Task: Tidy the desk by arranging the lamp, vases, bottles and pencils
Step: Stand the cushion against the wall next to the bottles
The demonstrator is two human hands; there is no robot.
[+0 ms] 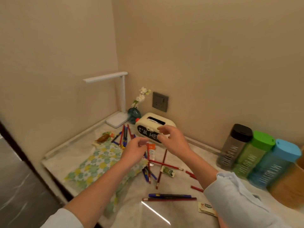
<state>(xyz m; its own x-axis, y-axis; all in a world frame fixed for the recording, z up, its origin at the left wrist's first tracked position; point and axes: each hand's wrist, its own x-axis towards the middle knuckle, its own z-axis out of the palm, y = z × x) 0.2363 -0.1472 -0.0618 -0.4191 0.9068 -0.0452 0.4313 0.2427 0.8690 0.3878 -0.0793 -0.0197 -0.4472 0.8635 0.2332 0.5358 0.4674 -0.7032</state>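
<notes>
The right hand's fingers (162, 129) are spread and curved with nothing between them. The right hand (173, 141) hovers in front of the cream tissue box with a black lettered panel (153, 127). The left hand's fingers (142, 142) curl inward just beside the orange-capped white tube (151, 152). Blur hides whether they pinch it, a pencil or nothing, so I cannot tell what the left hand (135, 151) holds.

The tidying looks partly done. The white folding desk lamp (122, 96) stands in the back corner with the teal glass vase of white flowers (134, 114) just beside its base (only this one vase shows). The three tall translucent bottles (254, 155), lidded black, green and blue, stand in a close row by the right wall.

The red and blue pencils (162, 168) are what is left. One cluster lies near the lamp base, a crossed heap lies under the hands, a pair lies parallel near the front edge, and red ones lie by the right sleeve. The green-and-yellow floral cloth (98, 162) and small snack packets (167, 171) also lie loose on the pale marble desk (164, 216).

Both forearms cover part of the heap, so the number of pencils cannot be counted. The amber-brown round container (291, 186) is cut off at the right edge, and what it is remains unclear.
</notes>
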